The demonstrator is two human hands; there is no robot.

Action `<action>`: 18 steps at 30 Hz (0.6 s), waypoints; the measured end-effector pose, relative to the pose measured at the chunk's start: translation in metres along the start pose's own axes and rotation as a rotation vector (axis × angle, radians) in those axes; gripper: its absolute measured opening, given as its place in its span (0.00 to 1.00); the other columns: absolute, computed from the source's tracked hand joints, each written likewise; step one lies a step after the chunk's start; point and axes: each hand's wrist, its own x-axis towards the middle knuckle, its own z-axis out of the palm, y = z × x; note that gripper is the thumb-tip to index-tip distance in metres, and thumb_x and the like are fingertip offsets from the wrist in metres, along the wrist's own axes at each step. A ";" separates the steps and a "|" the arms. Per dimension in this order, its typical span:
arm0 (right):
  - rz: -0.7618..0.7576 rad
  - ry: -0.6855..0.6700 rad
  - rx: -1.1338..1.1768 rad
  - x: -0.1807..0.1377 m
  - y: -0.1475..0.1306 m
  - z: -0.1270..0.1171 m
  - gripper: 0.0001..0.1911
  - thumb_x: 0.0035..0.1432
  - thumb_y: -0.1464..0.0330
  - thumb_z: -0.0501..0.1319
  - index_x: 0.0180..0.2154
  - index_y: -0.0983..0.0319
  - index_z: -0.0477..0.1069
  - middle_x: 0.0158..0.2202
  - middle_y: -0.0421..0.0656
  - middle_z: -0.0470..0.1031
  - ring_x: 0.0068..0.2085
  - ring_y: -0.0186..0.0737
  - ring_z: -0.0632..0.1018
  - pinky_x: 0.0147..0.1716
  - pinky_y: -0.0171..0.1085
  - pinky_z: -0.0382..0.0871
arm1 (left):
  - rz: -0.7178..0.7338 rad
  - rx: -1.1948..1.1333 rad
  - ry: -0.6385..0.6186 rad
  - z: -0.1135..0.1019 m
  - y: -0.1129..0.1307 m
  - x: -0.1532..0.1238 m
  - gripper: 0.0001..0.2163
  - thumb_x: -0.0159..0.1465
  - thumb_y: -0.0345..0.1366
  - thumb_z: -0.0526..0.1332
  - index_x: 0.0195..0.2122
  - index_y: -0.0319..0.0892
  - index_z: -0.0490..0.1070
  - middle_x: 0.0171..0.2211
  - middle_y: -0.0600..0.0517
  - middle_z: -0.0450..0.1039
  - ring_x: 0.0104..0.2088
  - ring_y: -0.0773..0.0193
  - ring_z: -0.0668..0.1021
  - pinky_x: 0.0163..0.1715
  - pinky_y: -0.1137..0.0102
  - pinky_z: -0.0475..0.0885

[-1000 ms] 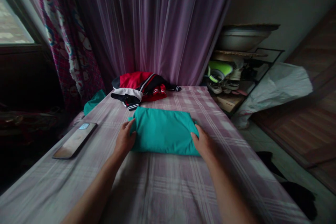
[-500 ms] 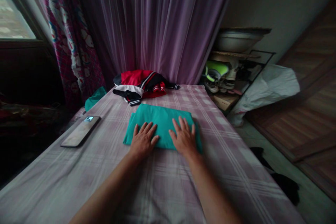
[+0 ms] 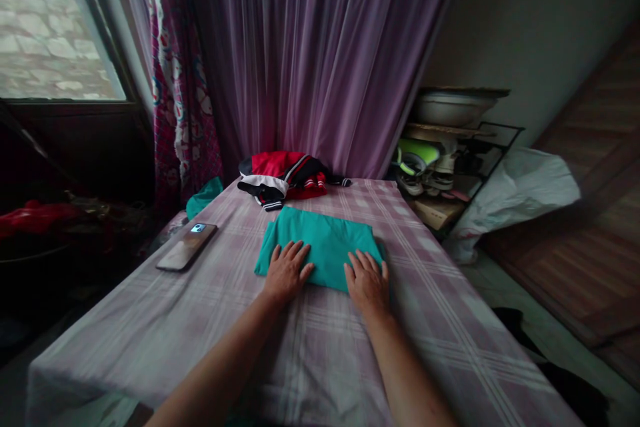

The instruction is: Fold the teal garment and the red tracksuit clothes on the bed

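Note:
A folded teal cloth (image 3: 325,240) lies flat on the checked tablecloth (image 3: 210,327); I cannot tell what kind of garment or fabric it is. Resting on its near left part is my left hand (image 3: 287,273), palm down with fingers spread. My right hand (image 3: 367,280) lies flat on the near right part, its fingers stretched out and slightly apart. Neither hand grips anything. Beyond the cloth is a heap of red, black and white clothing (image 3: 295,177) with striped cuffs.
A phone (image 3: 187,247) lies face down on the left of the table. Purple curtains (image 3: 310,67) hang behind. On the right stand a shoe rack (image 3: 480,177) with a basin (image 3: 450,108) on top and a white plastic bag (image 3: 520,193). Another teal cloth (image 3: 204,197) shows at the left edge.
The camera view has shifted, so everything sits further right and the table's near left corner shows. My right hand has slid slightly toward me on the cloth; both hands stay flat.

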 end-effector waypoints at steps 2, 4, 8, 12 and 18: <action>0.018 -0.004 -0.008 0.001 0.004 0.001 0.24 0.70 0.60 0.46 0.59 0.58 0.71 0.63 0.49 0.68 0.64 0.50 0.66 0.63 0.57 0.48 | 0.002 -0.002 0.001 0.001 -0.001 0.000 0.23 0.71 0.49 0.50 0.65 0.50 0.63 0.65 0.47 0.65 0.65 0.50 0.65 0.64 0.47 0.58; 0.021 -0.007 -0.005 0.001 0.007 0.003 0.24 0.70 0.60 0.46 0.59 0.59 0.70 0.63 0.49 0.68 0.64 0.50 0.66 0.63 0.57 0.49 | 0.004 -0.006 -0.002 0.002 -0.002 -0.001 0.23 0.71 0.49 0.50 0.65 0.50 0.63 0.65 0.47 0.65 0.65 0.50 0.65 0.64 0.47 0.58; 0.013 0.003 0.004 0.001 0.009 0.006 0.24 0.70 0.60 0.46 0.58 0.58 0.71 0.63 0.49 0.69 0.64 0.49 0.66 0.63 0.55 0.50 | 0.015 -0.015 0.018 0.004 -0.005 -0.001 0.22 0.71 0.47 0.49 0.64 0.50 0.64 0.64 0.47 0.66 0.65 0.52 0.66 0.64 0.48 0.58; 0.004 0.015 0.009 0.001 0.009 0.008 0.24 0.70 0.61 0.45 0.58 0.57 0.71 0.63 0.48 0.69 0.64 0.48 0.66 0.62 0.55 0.50 | 0.025 -0.014 0.042 0.004 -0.007 -0.002 0.21 0.71 0.46 0.49 0.63 0.50 0.66 0.63 0.47 0.68 0.64 0.53 0.68 0.64 0.50 0.60; -0.004 0.015 0.011 0.001 0.009 0.008 0.24 0.70 0.61 0.46 0.58 0.58 0.71 0.62 0.49 0.70 0.63 0.49 0.67 0.62 0.54 0.50 | 0.030 -0.007 0.061 0.005 -0.008 -0.003 0.21 0.72 0.45 0.49 0.62 0.50 0.67 0.62 0.48 0.69 0.63 0.54 0.69 0.64 0.52 0.60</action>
